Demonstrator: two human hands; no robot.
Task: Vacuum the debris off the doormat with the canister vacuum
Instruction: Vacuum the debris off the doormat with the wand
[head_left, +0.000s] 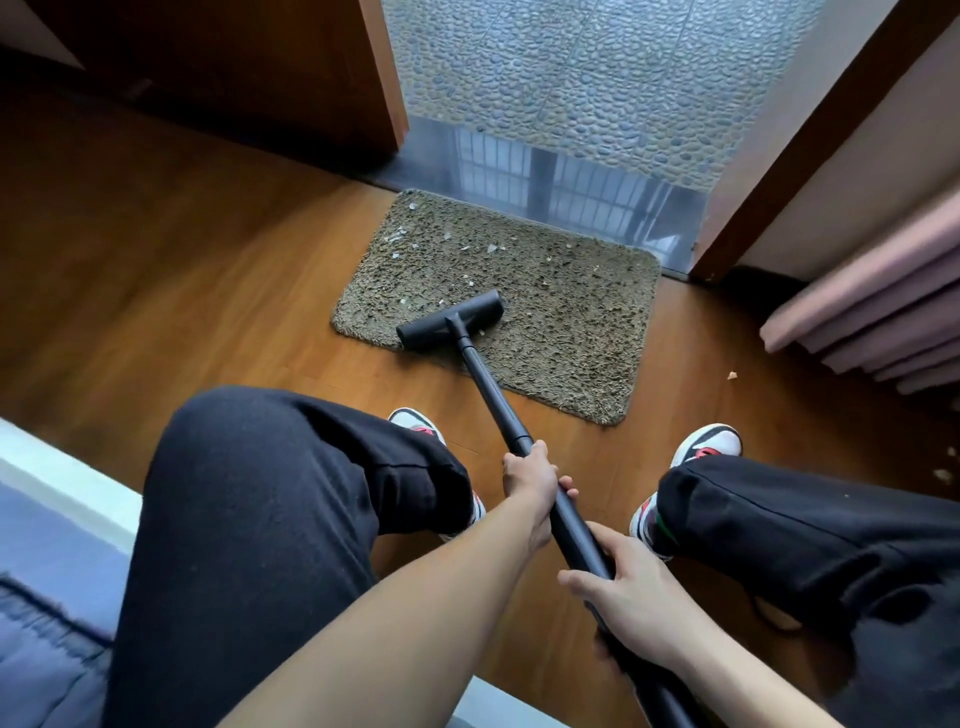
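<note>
left hand (530, 478) and right hand (623, 597) gripping black vacuum wand (493, 400), black nozzle (431, 325) on shaggy brown doormat (571, 322), pale debris flakes (400, 236)

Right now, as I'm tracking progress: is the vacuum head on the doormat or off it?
On it: the vacuum head rests on the near left part of the doormat, pale debris scattered beyond it.
</note>
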